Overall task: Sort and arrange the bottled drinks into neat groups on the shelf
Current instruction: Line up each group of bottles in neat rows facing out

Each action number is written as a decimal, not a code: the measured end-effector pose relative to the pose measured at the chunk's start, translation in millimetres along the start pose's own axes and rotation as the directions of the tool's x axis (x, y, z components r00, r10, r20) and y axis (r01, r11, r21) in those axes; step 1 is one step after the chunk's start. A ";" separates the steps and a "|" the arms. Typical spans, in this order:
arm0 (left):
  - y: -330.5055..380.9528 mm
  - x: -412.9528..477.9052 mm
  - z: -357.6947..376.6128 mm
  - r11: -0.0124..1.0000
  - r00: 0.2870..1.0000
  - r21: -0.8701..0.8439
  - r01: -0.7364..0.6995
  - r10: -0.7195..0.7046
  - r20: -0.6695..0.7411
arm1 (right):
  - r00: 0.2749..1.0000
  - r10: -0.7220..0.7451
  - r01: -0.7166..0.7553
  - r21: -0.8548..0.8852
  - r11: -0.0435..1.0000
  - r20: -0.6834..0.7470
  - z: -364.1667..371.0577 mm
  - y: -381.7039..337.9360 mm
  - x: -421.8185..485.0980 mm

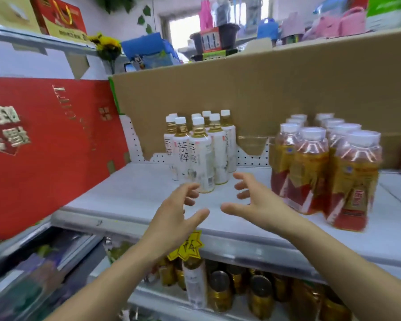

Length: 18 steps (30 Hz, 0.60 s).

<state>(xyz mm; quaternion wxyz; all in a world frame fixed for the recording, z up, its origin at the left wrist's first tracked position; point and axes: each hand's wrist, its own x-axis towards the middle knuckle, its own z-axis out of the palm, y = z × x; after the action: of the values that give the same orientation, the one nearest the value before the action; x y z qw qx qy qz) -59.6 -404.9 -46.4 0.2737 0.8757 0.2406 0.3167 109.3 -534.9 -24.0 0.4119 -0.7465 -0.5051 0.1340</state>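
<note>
The left grip (178, 213) and right grip (258, 200) hover released and empty at frame centre, fingers spread, just before the white-label bottles (200, 151) on the shelf (130, 193). The red-label bottles (322, 172) cluster centre-right.

1. A large red gift box (44, 147) with gold lettering leans at the left.
2. A brown cardboard sheet (241, 89) stands across the back.
3. A yellow star-shaped price tag (188, 247) hangs at the front edge.
4. Gold-lidded cans (220, 288) stand below it.
5. Yellow flowers (107, 44), a blue box (148, 52) and pink bags (347, 22) sit higher up.
</note>
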 end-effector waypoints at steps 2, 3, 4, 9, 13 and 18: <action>-12.2 18.0 -8.1 0.997 0.999 -0.065 0.039 -0.042 -0.034 | 0.998 0.069 -0.070 0.094 0.993 0.015 6.1 -0.8 26.6; -18.4 29.1 -11.6 0.991 0.996 -0.111 0.073 -0.078 -0.042 | 0.996 0.085 -0.085 0.117 0.989 0.006 8.7 0.9 40.6; -23.3 40.5 -14.9 0.981 0.992 -0.162 0.109 -0.117 -0.042 | 0.996 0.093 -0.091 0.122 0.988 -0.009 11.4 4.1 55.2; -53.3 100.9 -27.2 0.914 0.966 -0.333 0.230 -0.256 -0.036 | 0.997 0.059 -0.045 0.219 0.975 -0.059 16.0 14.4 116.5; -81.1 150.3 -36.6 0.880 0.942 -0.355 0.316 -0.334 0.011 | 0.998 0.058 -0.048 0.288 0.956 -0.026 22.0 23.8 154.0; -110.2 191.1 -33.2 0.849 0.962 -0.454 0.272 -0.243 0.121 | 0.997 0.076 -0.074 0.326 0.943 0.006 34.9 32.1 182.3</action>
<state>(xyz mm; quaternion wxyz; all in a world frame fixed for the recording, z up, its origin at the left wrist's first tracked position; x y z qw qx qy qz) 21.0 -199.5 -13.7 0.5229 0.7530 0.2643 0.2996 191.1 -365.4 -30.6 0.5257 -0.6873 -0.4460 0.2286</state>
